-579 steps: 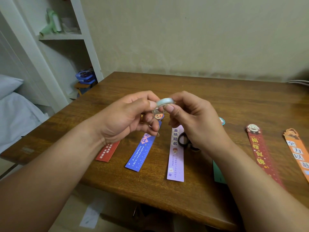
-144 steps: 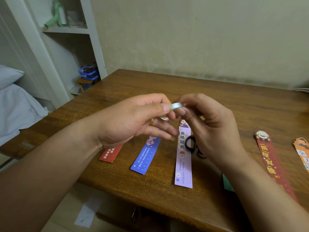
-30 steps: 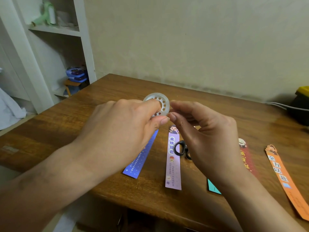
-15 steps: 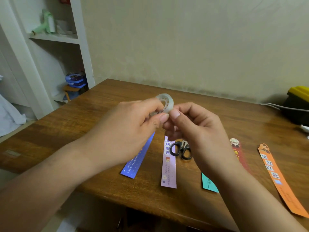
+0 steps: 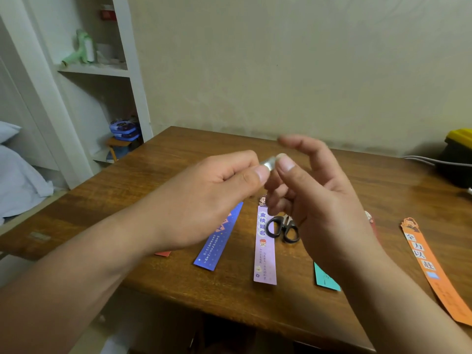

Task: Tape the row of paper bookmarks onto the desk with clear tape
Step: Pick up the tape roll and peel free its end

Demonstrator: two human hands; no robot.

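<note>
**Tape roll held over a row of bookmarks**

A person's left hand grips a small roll of clear tape between thumb and fingers, holding it edge-on above the middle of a wooden desk. The right hand meets it from the right. Its thumb tip is against the roll, its forefinger is lifted and blurred, and its other fingers are loosely curled. Whether it pinches the tape's end cannot be told.

Below the hands, the bookmarks lie flat in a row across the near part of the desk. A red one shows only as a sliver under the left wrist. Then come a blue one, a purple one and a teal one partly hidden by the right forearm. An orange one closes the row at the right end.

Black-handled scissors lie just right of the purple bookmark. At the desk's far right corner sits a black box with a yellow lid, with a grey cable beside it. White shelves stand to the left.
</note>
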